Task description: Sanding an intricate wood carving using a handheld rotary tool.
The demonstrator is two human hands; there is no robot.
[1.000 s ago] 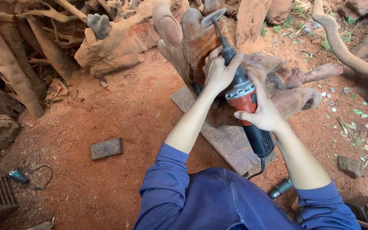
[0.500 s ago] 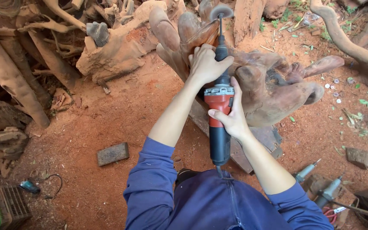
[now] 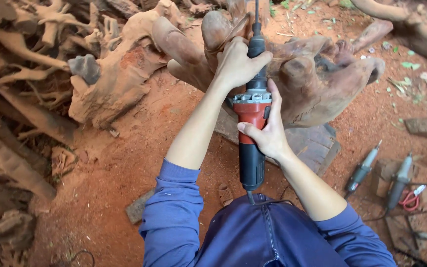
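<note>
A red and black power grinder points away from me toward a large carved root stump. My left hand wraps the tool's black neck near the front. My right hand grips the red body from the right side. The tool's tip runs out of the top edge of the view, so its head is hidden. The stump rests on a flat wooden board on red dirt. My blue sleeves and jacket fill the bottom of the view.
Twisted roots pile up along the left. Another root lump stands left of the stump. Two slim hand grinders and red-handled pliers lie at the right. A small block lies on the dirt.
The view has closed in on the stump. Both hands and the grinder have shifted so the tool now points straight up the view, its tip past the top edge.
</note>
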